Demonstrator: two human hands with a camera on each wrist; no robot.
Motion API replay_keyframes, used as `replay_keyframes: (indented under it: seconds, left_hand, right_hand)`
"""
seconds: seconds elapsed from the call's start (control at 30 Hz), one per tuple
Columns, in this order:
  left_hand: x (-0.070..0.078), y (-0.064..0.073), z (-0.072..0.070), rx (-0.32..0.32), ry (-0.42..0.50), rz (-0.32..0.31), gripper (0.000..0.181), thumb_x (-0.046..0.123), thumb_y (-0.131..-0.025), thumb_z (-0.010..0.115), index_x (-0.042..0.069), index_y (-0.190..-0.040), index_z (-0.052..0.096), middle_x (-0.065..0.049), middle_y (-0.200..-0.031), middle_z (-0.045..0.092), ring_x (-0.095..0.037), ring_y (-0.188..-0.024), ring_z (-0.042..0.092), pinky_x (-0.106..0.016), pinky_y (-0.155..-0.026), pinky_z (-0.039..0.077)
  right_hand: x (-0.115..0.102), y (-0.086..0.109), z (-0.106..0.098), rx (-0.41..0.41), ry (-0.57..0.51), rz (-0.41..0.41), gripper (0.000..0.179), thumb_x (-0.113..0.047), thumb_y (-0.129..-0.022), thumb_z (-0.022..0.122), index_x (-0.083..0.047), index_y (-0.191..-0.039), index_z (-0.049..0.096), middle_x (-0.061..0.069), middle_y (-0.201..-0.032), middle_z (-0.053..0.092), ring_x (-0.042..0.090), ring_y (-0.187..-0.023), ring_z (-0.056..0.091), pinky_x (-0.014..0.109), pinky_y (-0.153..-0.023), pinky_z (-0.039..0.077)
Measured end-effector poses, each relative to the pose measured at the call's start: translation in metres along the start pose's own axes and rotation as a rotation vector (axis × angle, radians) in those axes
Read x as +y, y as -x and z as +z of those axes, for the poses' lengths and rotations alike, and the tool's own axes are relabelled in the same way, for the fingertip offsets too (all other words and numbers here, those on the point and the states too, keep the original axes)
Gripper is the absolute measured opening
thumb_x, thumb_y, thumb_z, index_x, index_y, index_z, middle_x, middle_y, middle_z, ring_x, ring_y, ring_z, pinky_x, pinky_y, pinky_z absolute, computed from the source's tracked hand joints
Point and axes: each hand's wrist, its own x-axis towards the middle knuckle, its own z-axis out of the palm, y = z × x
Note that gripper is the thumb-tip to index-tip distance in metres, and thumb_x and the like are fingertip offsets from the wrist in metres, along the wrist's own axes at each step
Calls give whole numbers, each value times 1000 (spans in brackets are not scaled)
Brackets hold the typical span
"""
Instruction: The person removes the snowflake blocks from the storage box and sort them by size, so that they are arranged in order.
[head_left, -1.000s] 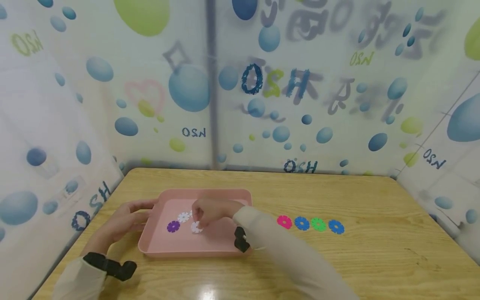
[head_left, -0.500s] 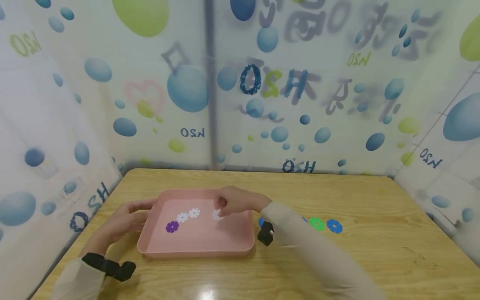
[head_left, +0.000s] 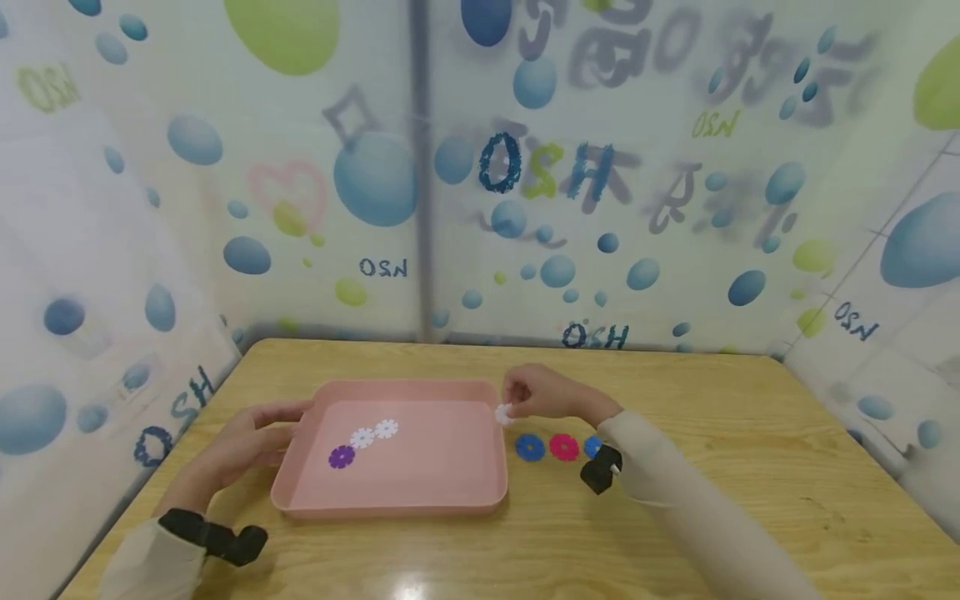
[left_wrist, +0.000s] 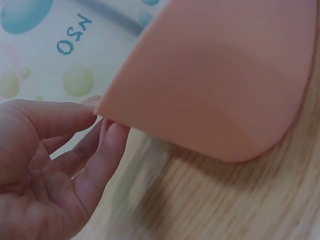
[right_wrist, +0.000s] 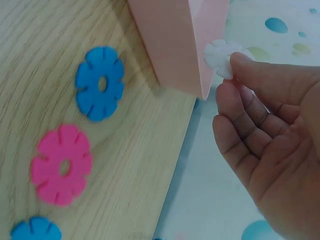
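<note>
1. On the table [head_left: 712, 400], the pink tray [head_left: 442, 450] is lying flat.
2. At its left end, the left hand [head_left: 242, 446] is pinching the edge, best held steady.
3. By its right end, the right hand [head_left: 551, 394] is pinching a white disc [right_wrist: 217, 56]; lifting clear seems wise.

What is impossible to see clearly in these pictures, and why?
Head view: a blue flower-shaped disc, partly behind a black wrist device.
Right wrist view: that disc, cut by bottom edge.
Same view: white flower-shaped disc, partly behind the right grip.
Left wrist view: inside of pink rectangular tray, behind its wall.
</note>
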Motion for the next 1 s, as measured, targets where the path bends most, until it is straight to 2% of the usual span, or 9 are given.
replay_keyframes:
  seconds: [0.13,0.43,0.77,1.0]
  left_hand:
    - [-1,1,0,3,7,-1,62,29,-91,57,-3,-139,33,-28,-137,36,-38,-113,50,-42,-82,51]
    - [-2,1,0,-1,20,7,60,27,-92,56,-3,-139,34,-28,-138,35,-39,-115,48,-42,-82,50]
    - [-2,-1,-1,-5,14,-3,62,29,-91,57,-2,-139,33,-28,-138,34,-38,-114,49,-42,-82,50]
    - [-3,-1,-2,-1,15,-18,64,30,-90,58,-3,-139,32,-27,-138,35,-35,-112,52,-41,-82,51]
  right_hand:
    - [11,15,-5,31,-15,13,7,-6,-84,65,-6,-82,58,-2,-74,55,10,-64,49,25,-59,46]
    - [37,57,-18,106,-60,133,7,-4,-84,64,-3,-83,57,1,-71,56,12,-61,49,25,-55,46]
    - [79,129,-34,180,-112,281,11,-8,-86,63,0,-83,56,4,-70,52,11,-59,45,25,-54,42]
    - [102,177,-42,187,-187,330,13,-6,-86,61,5,-84,55,0,-62,46,9,-53,42,28,-48,41]
